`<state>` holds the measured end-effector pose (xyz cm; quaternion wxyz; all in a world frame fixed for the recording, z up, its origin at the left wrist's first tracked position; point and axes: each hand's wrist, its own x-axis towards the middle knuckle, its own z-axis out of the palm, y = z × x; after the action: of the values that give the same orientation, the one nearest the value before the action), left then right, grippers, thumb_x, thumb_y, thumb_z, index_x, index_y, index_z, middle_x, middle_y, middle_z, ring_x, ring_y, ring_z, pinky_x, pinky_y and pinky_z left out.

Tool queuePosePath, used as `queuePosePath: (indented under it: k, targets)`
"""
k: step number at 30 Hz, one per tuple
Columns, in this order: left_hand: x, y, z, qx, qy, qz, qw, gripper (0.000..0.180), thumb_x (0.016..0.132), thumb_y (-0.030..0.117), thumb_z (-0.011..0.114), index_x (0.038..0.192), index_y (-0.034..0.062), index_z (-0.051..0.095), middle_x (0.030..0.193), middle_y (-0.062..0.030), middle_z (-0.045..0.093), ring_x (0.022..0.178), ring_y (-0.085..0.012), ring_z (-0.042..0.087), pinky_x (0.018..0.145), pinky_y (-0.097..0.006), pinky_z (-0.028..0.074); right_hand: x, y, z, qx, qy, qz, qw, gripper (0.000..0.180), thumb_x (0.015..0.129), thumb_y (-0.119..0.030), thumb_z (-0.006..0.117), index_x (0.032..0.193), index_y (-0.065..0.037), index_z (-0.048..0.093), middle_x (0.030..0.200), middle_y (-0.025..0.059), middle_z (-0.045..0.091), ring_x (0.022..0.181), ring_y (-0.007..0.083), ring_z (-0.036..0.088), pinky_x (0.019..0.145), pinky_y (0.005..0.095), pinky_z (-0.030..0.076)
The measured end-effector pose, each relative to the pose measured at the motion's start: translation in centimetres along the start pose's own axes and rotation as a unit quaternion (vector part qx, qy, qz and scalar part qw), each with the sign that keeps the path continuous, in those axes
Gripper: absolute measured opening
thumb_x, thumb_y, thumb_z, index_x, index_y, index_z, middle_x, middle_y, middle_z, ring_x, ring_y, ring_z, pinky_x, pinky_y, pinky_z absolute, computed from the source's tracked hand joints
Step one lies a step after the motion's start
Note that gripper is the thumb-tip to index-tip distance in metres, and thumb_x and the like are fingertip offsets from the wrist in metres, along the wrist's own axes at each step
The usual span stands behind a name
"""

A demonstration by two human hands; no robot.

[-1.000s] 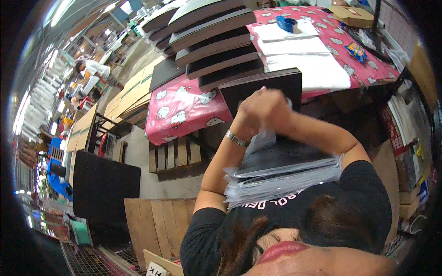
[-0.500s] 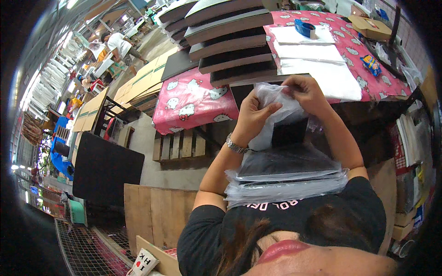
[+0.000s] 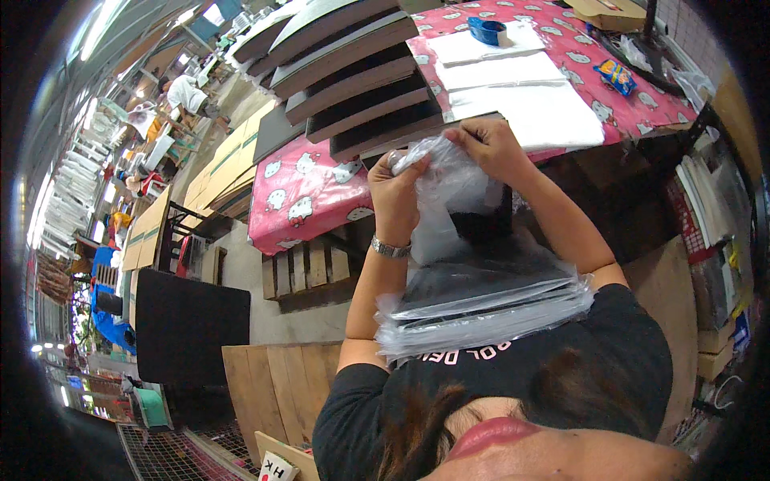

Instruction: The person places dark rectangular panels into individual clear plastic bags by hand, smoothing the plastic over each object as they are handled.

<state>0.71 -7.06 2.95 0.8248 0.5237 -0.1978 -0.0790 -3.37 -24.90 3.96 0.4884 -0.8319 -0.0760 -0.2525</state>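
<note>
My left hand (image 3: 395, 191) and my right hand (image 3: 487, 144) are raised together, both gripping the crumpled mouth of a clear plastic bag (image 3: 443, 196). A dark flat item (image 3: 485, 220) sits partly inside that bag. Below my hands, resting against my chest, lies a stack of flat dark items in clear plastic sleeves (image 3: 481, 309). A metal bracelet circles my left wrist.
A table with a pink patterned cloth (image 3: 301, 200) stands ahead, carrying stacked dark boards (image 3: 353, 84), white sheets (image 3: 521, 88) and a blue tape roll (image 3: 487, 30). Wooden pallets (image 3: 309, 268) lie under it. A black panel (image 3: 188, 325) stands at left. Another person works far off.
My hands have spread slightly apart on the bag's mouth and the bag now hangs lower over the dark item. The view has tilted a little.
</note>
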Motion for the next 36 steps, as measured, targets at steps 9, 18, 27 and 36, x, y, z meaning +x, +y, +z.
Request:
queuePosePath:
  k: [9, 18, 27, 36]
  targets:
    - [-0.4, 0.2, 0.8, 0.026, 0.032, 0.075, 0.996, 0.02, 0.073, -0.002, 0.069, 0.085, 0.0051, 0.055, 0.08, -0.0002, 0.058, 0.069, -0.0071, 0.053, 0.062, -0.021, 0.042, 0.4, -1.8, 0.5, 0.176, -0.017, 0.019, 0.984, 0.012, 0.077, -0.01, 0.07, 0.082, -0.001, 0.063, 0.072, 0.0004, 0.06, 0.067, 0.0049, 0.05, 0.062, 0.0214, 0.042]
    - [-0.2, 1.4, 0.1, -0.01, -0.012, 0.054, 0.998, 0.011, 0.074, -0.002, 0.066, 0.069, 0.0024, 0.058, 0.076, -0.0037, 0.063, 0.07, -0.0087, 0.057, 0.064, -0.025, 0.046, 0.6, -1.5, 1.7, 0.119, 0.021, 0.072, 0.99, 0.009, 0.079, -0.009, 0.068, 0.076, -0.004, 0.062, 0.067, -0.0025, 0.055, 0.064, 0.005, 0.046, 0.059, 0.0212, 0.039]
    - [-1.2, 0.2, 1.1, -0.022, -0.018, 0.009, 1.0, 0.018, 0.079, 0.008, 0.068, 0.082, 0.0083, 0.05, 0.074, 0.0041, 0.052, 0.064, -0.0028, 0.046, 0.055, -0.019, 0.037, 0.2, -2.4, 3.2, 0.326, 0.042, 0.08, 0.941, 0.004, 0.087, -0.005, 0.056, 0.083, -0.006, 0.056, 0.074, -0.0044, 0.051, 0.067, 0.0037, 0.044, 0.063, 0.0192, 0.038]
    - [-1.4, 1.4, -1.6, -0.011, -0.025, -0.007, 1.0, 0.017, 0.08, 0.017, 0.069, 0.079, 0.01, 0.054, 0.072, 0.005, 0.052, 0.062, -0.0037, 0.047, 0.056, -0.02, 0.039, -0.7, -0.5, 3.5, 0.335, -0.08, 0.103, 0.933, 0.024, 0.083, -0.027, 0.066, 0.08, -0.006, 0.056, 0.065, -0.0064, 0.049, 0.06, 0.0027, 0.042, 0.058, 0.0191, 0.035]
